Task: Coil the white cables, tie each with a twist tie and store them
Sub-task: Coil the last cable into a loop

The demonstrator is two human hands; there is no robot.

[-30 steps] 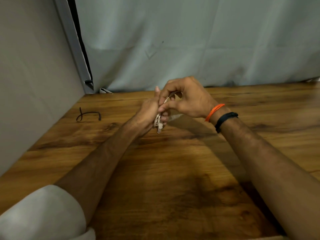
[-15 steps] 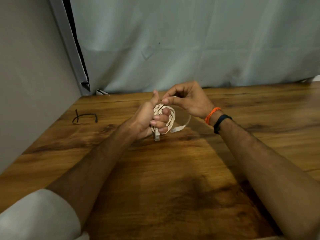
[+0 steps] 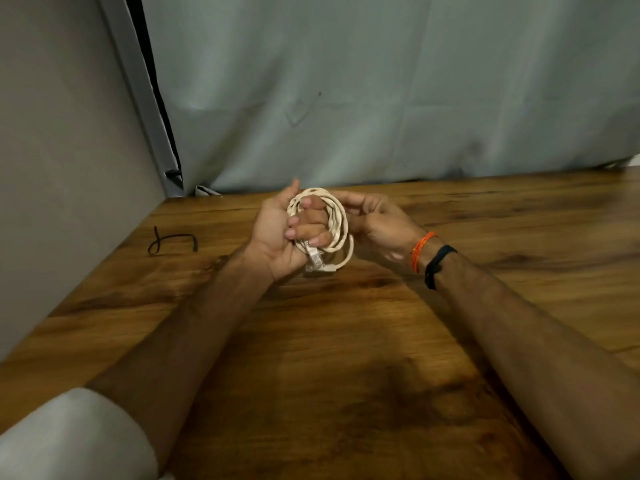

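A white cable is wound into a round coil held above the wooden table. My left hand grips the coil with its fingers through the loops; a clear plug hangs below the fingers. My right hand touches the coil's right side, fingers curled around the strands. A black twist tie lies bent on the table far to the left, apart from both hands.
A grey cloth backdrop hangs behind the table's far edge. A grey panel walls off the left side. Orange and black bands sit on my right wrist.
The coil has turned to face me and rose slightly. My right hand moved from the top of the coil to its right side. The loose end got shorter.
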